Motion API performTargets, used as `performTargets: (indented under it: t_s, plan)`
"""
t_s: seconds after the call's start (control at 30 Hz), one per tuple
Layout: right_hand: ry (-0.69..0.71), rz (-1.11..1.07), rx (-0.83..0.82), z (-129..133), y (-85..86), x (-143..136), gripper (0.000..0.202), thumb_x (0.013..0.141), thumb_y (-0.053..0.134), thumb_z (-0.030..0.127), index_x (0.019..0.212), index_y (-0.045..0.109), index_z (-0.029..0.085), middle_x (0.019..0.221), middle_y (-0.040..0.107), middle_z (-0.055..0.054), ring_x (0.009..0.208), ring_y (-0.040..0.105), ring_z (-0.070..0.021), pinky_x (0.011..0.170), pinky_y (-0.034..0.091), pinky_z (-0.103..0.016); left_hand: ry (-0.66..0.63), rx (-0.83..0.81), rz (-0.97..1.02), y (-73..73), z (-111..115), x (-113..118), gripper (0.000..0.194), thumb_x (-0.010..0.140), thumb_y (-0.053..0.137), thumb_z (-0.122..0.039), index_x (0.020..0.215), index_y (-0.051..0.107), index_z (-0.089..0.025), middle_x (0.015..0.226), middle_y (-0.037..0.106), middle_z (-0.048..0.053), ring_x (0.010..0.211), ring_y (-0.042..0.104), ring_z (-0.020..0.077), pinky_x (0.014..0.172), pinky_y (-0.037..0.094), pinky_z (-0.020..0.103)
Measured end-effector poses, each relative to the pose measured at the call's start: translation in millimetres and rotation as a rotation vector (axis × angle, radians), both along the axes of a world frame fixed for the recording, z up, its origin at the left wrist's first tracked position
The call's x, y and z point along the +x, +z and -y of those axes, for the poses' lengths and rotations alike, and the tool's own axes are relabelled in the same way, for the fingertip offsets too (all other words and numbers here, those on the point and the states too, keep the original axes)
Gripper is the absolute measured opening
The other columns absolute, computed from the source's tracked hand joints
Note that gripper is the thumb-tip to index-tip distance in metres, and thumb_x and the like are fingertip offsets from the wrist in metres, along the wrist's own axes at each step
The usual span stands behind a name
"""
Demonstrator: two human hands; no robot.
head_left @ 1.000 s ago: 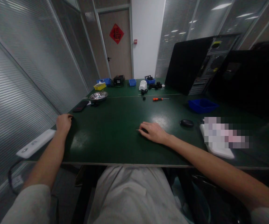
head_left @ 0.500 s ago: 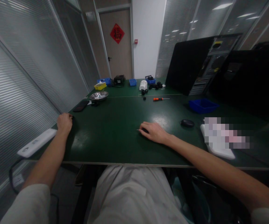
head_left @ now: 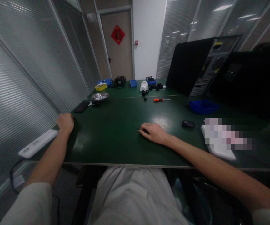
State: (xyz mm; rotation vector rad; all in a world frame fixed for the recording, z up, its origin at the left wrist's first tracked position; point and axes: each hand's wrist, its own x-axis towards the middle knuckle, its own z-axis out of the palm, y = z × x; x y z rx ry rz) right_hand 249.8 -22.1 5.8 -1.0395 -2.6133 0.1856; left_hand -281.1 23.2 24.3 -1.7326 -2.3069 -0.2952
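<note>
At the left edge of the green table, my left hand is closed, its fingers curled; a small dark thing shows at its fingertips, too little of it to name. My right hand rests on the table near the middle, fingers bent and closed. A thin pale tip pokes out to the left of those fingers; the rest of that thing is hidden by the hand. A black computer mouse lies to the right of my right hand. Farther back is an orange and black screwdriver.
A metal bowl and a dark phone-like slab lie at the back left. A white power strip sits beside my left forearm. On the right are a blue tray, a white board-like thing and a computer tower.
My left hand has shifted very slightly to the right. My right hand and the things on the table look the same.
</note>
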Motion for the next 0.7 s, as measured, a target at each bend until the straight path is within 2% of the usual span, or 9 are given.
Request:
performTargets:
  t_s: [0.1,0.17,0.27,0.33,0.4,0.5,0.63,0.7]
  plan:
    - [-0.002,-0.001,0.007,-1,-1.0,0,0.024,0.105,0.048,0.038,0.106,0.065,0.021,0.102,0.067,-0.005,0.081,0.06,-0.0154,0.066,0.033,-0.027,0.101,0.037,-0.054,-2.3,2,0,0.03,0.096,0.055,-0.021,0.108,0.071,0.002,0.088,0.065,0.015,0.095,0.049,0.0264,0.083,0.035,0.034]
    - [0.0,-0.005,0.011,-1,-1.6,0,0.024,0.105,0.047,0.038,0.106,0.065,0.021,0.102,0.067,-0.004,0.08,0.06,-0.0151,0.066,0.032,-0.027,0.099,0.04,-0.077,-2.1,1,2,0.031,0.096,0.055,-0.024,0.112,0.072,-0.002,0.097,0.067,0.016,0.097,0.05,0.0267,0.083,0.036,0.033]
    - [-0.001,-0.01,0.011,-2,-2.1,0,0.025,0.105,0.047,0.038,0.106,0.065,0.021,0.101,0.067,-0.004,0.08,0.06,-0.015,0.066,0.033,-0.027,0.018,0.054,-0.093,2.5,-3,18,0.032,0.098,0.054,-0.028,0.112,0.076,-0.01,0.106,0.069,0.017,0.099,0.054,0.0296,0.082,0.038,0.035]
    - [-0.003,-0.013,0.007,-2,-1.9,0,0.024,0.105,0.048,0.039,0.106,0.065,0.021,0.101,0.067,-0.005,0.079,0.059,-0.0149,0.066,0.033,-0.027,-0.097,0.071,-0.079,7.6,-5,40,0.032,0.099,0.053,-0.03,0.111,0.077,-0.014,0.11,0.07,0.016,0.102,0.057,0.031,0.084,0.04,0.036]
    - [0.003,-0.018,0.003,-1,-1.4,1,0.025,0.105,0.047,0.039,0.107,0.064,0.021,0.102,0.067,-0.004,0.079,0.06,-0.0147,0.066,0.033,-0.027,-0.261,0.089,-0.046,12.7,-5,71,0.031,0.1,0.052,-0.032,0.11,0.077,-0.018,0.114,0.071,0.013,0.105,0.057,0.0306,0.087,0.041,0.037]
    - [0.008,-0.023,-0.003,-1,-0.4,1,0.026,0.105,0.046,0.04,0.108,0.064,0.021,0.103,0.067,-0.004,0.079,0.06,-0.0145,0.065,0.033,-0.027,-0.559,0.084,0.047,16.2,3,134,0.029,0.1,0.053,-0.033,0.11,0.076,-0.02,0.114,0.071,0.01,0.104,0.058,0.0284,0.087,0.043,0.038]
    - [-0.002,-0.015,-0.004,0,0.6,1,0.025,0.105,0.047,0.04,0.108,0.064,0.022,0.102,0.067,-0.004,0.079,0.06,-0.0146,0.065,0.033,-0.027,-0.965,-0.028,0.217,8.1,23,223,0.024,0.099,0.058,-0.036,0.108,0.077,-0.024,0.108,0.071,0.008,0.099,0.06,0.0252,0.087,0.044,0.039]
    - [-0.008,-0.005,0.006,0,0.9,1,0.024,0.105,0.047,0.039,0.108,0.064,0.022,0.1,0.067,-0.004,0.079,0.059,-0.0148,0.066,0.032,-0.027,-1.101,-0.068,0.26,0.8,30,257,0.021,0.098,0.061,-0.035,0.103,0.078,-0.025,0.101,0.071,0.008,0.096,0.06,0.0249,0.087,0.045,0.04]
